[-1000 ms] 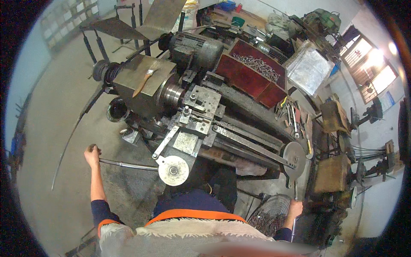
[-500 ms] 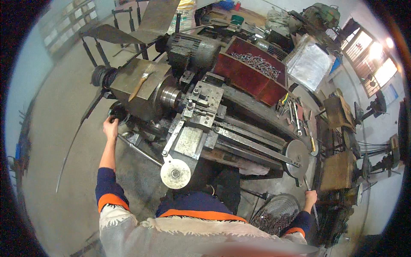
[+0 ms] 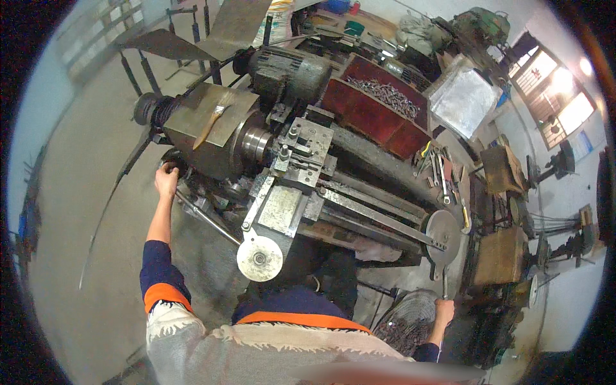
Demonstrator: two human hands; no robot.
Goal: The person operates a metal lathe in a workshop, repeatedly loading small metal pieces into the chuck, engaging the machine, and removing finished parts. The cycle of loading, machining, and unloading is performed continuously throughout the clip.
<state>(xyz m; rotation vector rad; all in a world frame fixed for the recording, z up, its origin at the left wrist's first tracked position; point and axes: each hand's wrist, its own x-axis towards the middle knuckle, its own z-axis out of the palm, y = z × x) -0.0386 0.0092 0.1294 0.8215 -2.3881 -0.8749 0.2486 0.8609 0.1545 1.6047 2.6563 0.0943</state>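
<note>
Your right hand [image 3: 444, 312] has just come nearer and a little left, bringing the right lever [image 3: 445, 289] with it, while your left hand [image 3: 167, 181] stays at the far left, where it swung the left lever [image 3: 219, 228] from the near side. So the work in hand looks to be at a point where only the right control is being turned. The left lever runs from the left round plate [image 3: 260, 258] out to your curled fingers, closed about its end; how tightly, you can't tell. Your right fist is wrapped around the right lever, just on the near side of the right round plate [image 3: 443, 232].
</note>
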